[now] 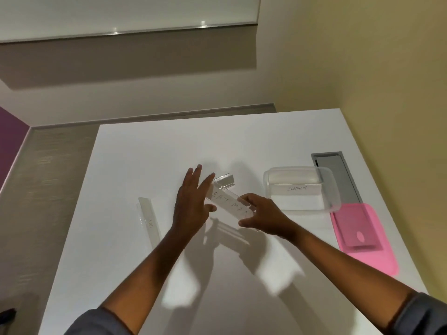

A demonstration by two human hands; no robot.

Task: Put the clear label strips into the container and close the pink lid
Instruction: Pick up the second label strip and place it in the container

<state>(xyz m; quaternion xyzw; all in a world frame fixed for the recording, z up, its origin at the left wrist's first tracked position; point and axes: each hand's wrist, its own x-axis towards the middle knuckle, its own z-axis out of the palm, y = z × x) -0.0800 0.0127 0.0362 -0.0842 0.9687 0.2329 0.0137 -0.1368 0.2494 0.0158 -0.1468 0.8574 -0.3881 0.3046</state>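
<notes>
My right hand (260,213) grips the near end of a clear label strip (226,201) with handwritten letters, held above the white table (217,141). My left hand (193,201) is beside the strip with fingers spread, its thumb near the strip's edge. Another small clear strip (223,181) lies just behind the held one. A long clear strip (150,221) lies flat to the left. The clear container (333,189) stands open to the right, with a strip reading ELEPHANT (296,189) inside. The pink lid (362,235) lies on the table in front of the container.
A grey metal cable hatch (338,170) is set into the table behind the container. The table's right edge runs close to a yellow wall (387,93). To the left the table drops off to a grey floor (48,189).
</notes>
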